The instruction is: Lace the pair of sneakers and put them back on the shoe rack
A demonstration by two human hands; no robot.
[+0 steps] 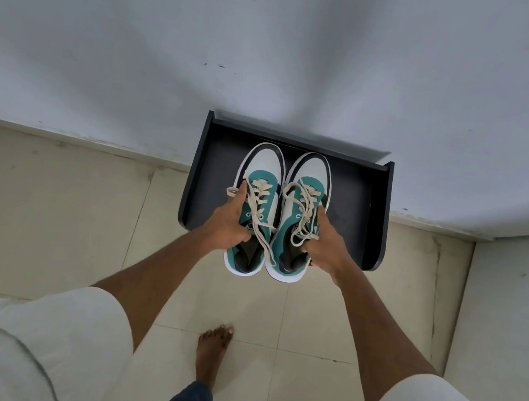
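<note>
A person's left hand [230,221] grips the left teal, white and black canvas sneaker [253,212] at its collar, while the right hand [326,241] clasps the right matching sneaker [298,218]. Both shoes, threaded with loose cream laces [262,215], are held side by side, toes toward the pale wall [280,47], over the black tray-shaped shoe rack [372,224] on a beige tiled floor [48,200]; whether they touch it cannot be told.

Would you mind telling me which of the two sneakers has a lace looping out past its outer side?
The left sneaker, held by the left hand: a lace loop sticks out beyond its left edge. The right sneaker's laces stay bunched on top.
</note>
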